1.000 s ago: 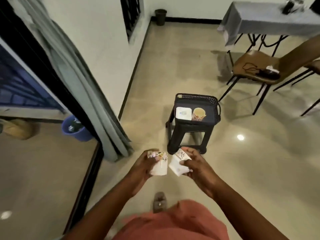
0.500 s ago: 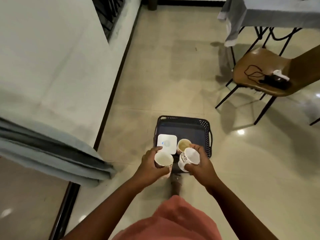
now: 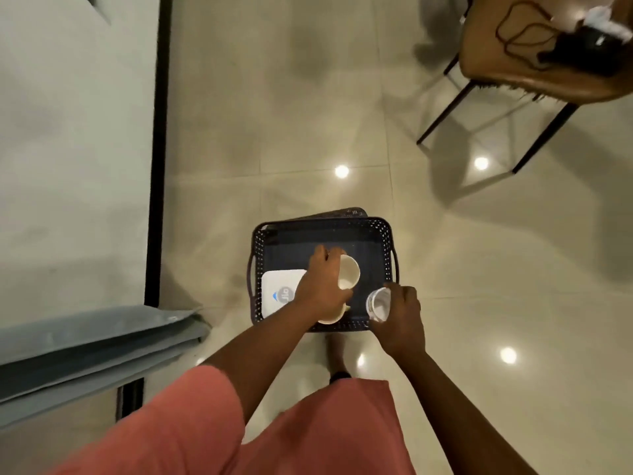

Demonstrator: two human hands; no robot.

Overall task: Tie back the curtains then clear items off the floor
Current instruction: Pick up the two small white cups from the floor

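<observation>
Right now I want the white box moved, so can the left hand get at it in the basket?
Probably not yet: the left hand grips a paper cup and its forearm lies across the white box in the basket. Once the cup is released, it looks reachable.

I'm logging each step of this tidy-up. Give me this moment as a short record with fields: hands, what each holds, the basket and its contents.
left hand: grips a paper cup, over the basket
right hand: grips a second cup at the basket's near right corner
basket: dark, perforated, with side handles
in basket: white box on the left; a third cup partly hidden under the left wrist
curtain: grey folds, lower left
</observation>
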